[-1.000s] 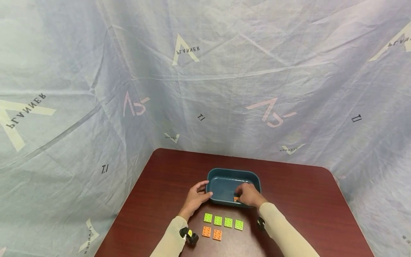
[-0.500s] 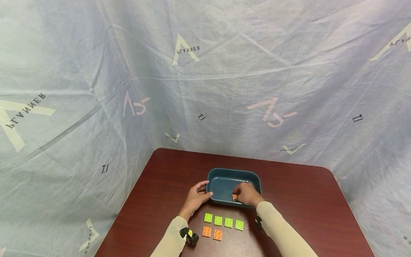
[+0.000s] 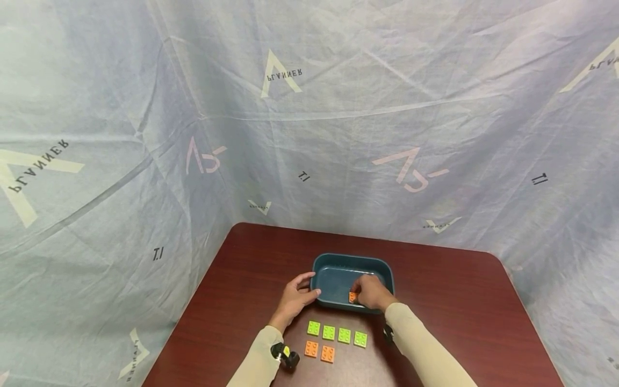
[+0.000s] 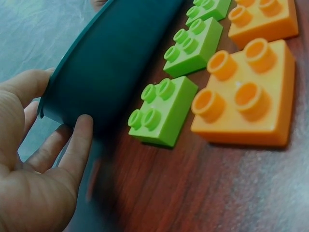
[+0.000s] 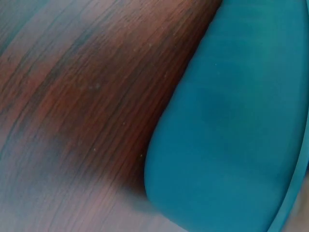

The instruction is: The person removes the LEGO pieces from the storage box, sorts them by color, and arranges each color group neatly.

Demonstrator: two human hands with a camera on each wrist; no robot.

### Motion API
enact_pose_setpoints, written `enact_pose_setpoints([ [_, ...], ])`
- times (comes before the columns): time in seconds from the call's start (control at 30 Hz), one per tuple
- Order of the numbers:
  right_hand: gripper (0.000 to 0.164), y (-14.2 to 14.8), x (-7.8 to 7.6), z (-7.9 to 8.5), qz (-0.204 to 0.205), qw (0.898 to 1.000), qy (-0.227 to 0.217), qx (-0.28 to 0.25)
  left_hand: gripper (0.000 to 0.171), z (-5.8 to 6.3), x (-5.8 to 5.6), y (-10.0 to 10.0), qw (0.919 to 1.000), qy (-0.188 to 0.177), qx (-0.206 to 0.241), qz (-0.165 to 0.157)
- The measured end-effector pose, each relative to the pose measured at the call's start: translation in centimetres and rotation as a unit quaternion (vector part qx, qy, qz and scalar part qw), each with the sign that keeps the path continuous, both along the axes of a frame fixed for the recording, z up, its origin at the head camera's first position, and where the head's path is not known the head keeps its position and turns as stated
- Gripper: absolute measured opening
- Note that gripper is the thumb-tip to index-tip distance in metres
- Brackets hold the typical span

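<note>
In the head view a dark teal plastic bin stands on the table. My right hand reaches into its right part and holds an orange toy brick low inside, near the front wall. Part of that brick is hidden by the fingers. My left hand rests against the bin's left end, fingers spread. Up close in the left wrist view, fingertips touch the outer wall of the bin. The right wrist view shows the bin's outer side; the brick is out of sight there.
In front of the bin lies a row of several lime-green bricks. Closer to me are two orange bricks, one on the left and one on the right. A dark red wooden table carries everything, with printed grey cloth behind.
My right hand has shifted slightly left within the bin, along with the orange brick, more of which now shows. The left hand and the bricks outside have stayed put.
</note>
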State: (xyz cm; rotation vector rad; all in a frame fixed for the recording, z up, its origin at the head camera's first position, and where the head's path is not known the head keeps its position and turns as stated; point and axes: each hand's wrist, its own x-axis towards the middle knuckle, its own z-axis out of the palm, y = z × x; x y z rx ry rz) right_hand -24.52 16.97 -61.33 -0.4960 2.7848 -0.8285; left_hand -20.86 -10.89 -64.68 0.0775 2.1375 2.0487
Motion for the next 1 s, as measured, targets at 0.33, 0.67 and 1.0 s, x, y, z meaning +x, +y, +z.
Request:
enact_pose_setpoints([
  [0.33,0.014,-0.1,0.2,-0.2,0.004,1.000,0.005,-0.011,0.066,-0.2,0.1,0.2,1.0000,0.003,-0.004,0.002],
  [0.67,0.017,0.1,-0.1,-0.3,0.003,0.999,0.026,-0.028,0.064,-0.1,0.1,0.2,0.9999,0.005,-0.007,0.006],
  [1.0,0.026,-0.5,0.3,1.0,-0.007,0.998,0.022,-0.053,0.067,-0.4,-0.2,-0.1,0.9997,-0.003,0.022,0.002],
])
